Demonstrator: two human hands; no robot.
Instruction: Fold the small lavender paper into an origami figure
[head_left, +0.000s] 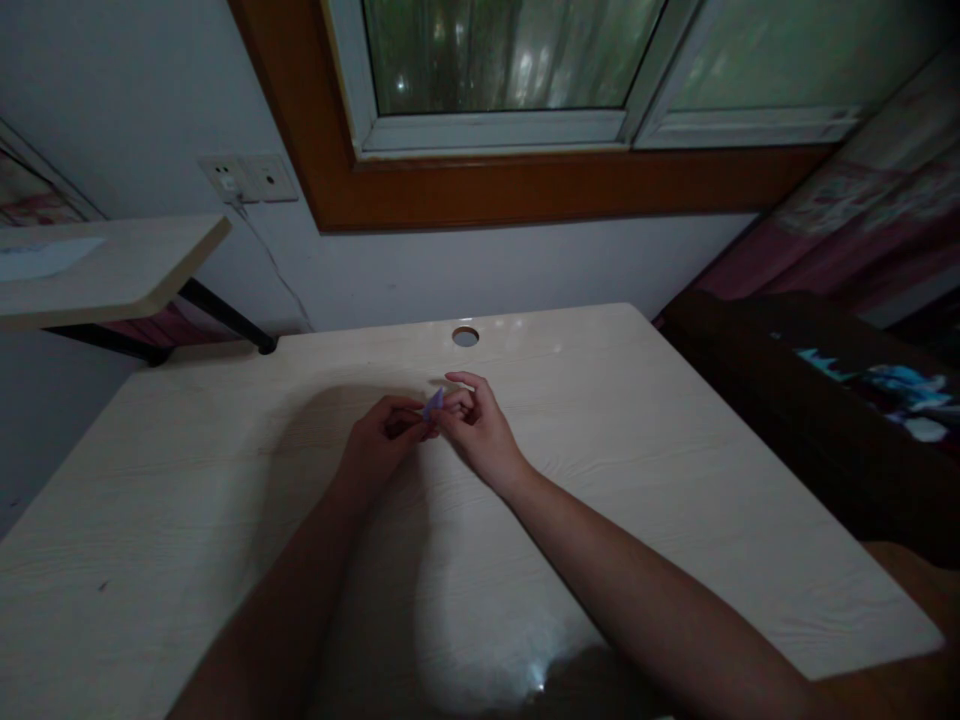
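Observation:
A small purple piece, perhaps folded paper (pixel 433 404), is pinched between my two hands above the pale wooden desk (pixel 630 420). My left hand (pixel 384 432) grips its left side with thumb and fingertips. From the right, my right hand (pixel 480 425) holds it between thumb and bent fingers, with the index finger raised a little away. Fingers cover much of the piece, so its full shape is hidden. Both forearms reach in from the near edge.
A round cable hole (pixel 466 337) is near the desk's back edge. A raised shelf (pixel 112 265) on black legs stands at the left. Behind are a wall socket (pixel 247 179) with a plugged-in cord and a window (pixel 510 130). Dark furniture (pixel 787 400) stands beyond the right edge.

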